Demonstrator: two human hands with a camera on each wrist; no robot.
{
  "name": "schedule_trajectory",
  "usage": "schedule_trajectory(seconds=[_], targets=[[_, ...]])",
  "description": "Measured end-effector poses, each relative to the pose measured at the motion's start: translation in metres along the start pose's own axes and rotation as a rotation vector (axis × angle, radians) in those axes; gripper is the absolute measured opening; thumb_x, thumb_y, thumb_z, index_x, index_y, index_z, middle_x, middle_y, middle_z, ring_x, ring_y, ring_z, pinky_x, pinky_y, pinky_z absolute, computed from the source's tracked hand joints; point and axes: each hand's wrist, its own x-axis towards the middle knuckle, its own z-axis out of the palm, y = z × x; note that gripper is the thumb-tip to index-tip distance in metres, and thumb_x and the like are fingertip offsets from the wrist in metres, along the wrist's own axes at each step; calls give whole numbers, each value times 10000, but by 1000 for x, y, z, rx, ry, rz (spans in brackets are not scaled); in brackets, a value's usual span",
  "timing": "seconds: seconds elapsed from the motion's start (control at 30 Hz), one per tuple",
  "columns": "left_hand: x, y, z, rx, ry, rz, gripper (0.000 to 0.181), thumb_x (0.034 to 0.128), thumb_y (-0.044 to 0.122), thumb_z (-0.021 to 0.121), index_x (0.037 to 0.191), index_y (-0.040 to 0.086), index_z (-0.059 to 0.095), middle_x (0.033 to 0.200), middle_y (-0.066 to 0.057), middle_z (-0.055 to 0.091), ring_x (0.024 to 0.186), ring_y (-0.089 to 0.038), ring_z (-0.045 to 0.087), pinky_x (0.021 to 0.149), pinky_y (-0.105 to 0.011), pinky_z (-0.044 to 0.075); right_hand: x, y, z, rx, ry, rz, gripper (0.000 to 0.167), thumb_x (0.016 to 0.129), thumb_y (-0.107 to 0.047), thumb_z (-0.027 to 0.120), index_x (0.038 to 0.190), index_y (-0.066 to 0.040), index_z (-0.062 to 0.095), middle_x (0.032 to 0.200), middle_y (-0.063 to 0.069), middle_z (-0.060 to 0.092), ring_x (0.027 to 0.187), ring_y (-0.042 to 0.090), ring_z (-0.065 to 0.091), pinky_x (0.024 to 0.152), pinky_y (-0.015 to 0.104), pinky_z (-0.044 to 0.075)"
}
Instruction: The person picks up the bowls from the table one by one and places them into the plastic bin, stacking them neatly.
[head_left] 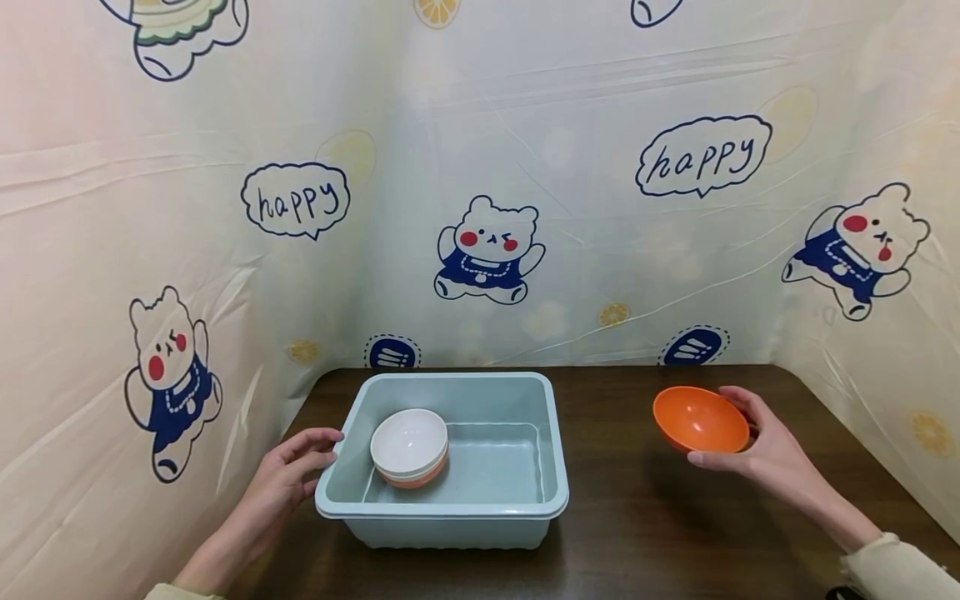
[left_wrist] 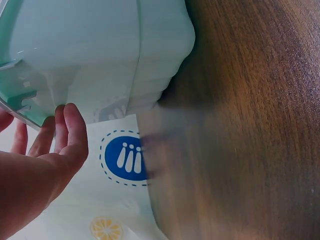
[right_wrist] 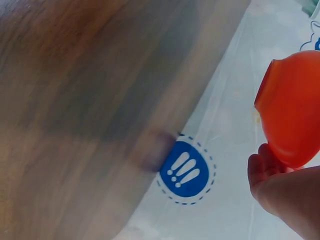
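Observation:
My right hand (head_left: 772, 454) holds an orange bowl (head_left: 697, 419) above the right side of the table, thumb on the near side and fingers on the far side. Seen from its outside, the same bowl (right_wrist: 295, 107) fills the right edge of the right wrist view. A pale blue-green plastic basin (head_left: 442, 510) stands left of centre. At its left wall, my left hand (head_left: 281, 475) touches the rim with loosely bent fingers (left_wrist: 75, 122). Inside the basin's left part sits a small stack of bowls (head_left: 408, 446), white on top with an orange one beneath.
The dark wooden table (head_left: 615, 533) carries the basin. Pale printed cloth (head_left: 570, 250) with bears and "happy" bubbles hangs behind the table and on both sides. Bare basin floor (head_left: 495, 467) shows right of the stack.

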Motion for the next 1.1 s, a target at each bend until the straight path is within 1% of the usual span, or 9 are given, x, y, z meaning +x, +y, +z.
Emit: schedule_trajectory(seconds=[0.03, 0.17, 0.43, 0.77, 1.1], targets=[[0, 0, 0, 0, 1, -1, 342, 1065, 177, 606, 1384, 58, 583, 1302, -54, 608, 1099, -186, 612, 911, -340, 580, -1, -3, 0, -2, 0, -1, 1053, 824, -363, 900, 1585, 16, 278, 1529, 314, 396, 1270, 461, 454, 800, 182, 481], [0, -1, 0, 5, 9, -6, 352, 1064, 187, 612, 1392, 62, 581, 1324, -62, 599, 1108, -197, 609, 917, -339, 578, -3, -15, 2, -4, -5, -16, 1042, 817, -363, 905, 1579, 6, 296, 1523, 302, 412, 1266, 449, 463, 808, 193, 490], [-1, 0, 0, 12, 0, -1, 357, 1069, 177, 601, 1400, 48, 573, 1342, -85, 591, 1107, -192, 611, 912, -341, 581, -9, -33, 5, 30, 4, -105, 978, 794, -288, 934, 1562, -61, 373, 1504, 219, 484, 1257, 394, 500, 845, 183, 480], [-1, 0, -1, 1, -9, 3, 347, 1071, 172, 595, 1395, 49, 580, 1329, -75, 602, 1101, -184, 617, 914, -341, 581, -13, -49, 9, 50, -6, -152, 977, 759, -260, 954, 1548, -84, 405, 1499, 187, 500, 1253, 365, 514, 878, 198, 478], [-1, 1, 0, 12, -5, -6, 368, 1069, 183, 603, 1406, 41, 566, 1337, -81, 598, 1108, -190, 611, 912, -341, 580, -12, -65, 16, 53, -30, -190, 989, 734, -260, 968, 1547, -106, 425, 1495, 168, 520, 1257, 349, 532, 904, 222, 491]])
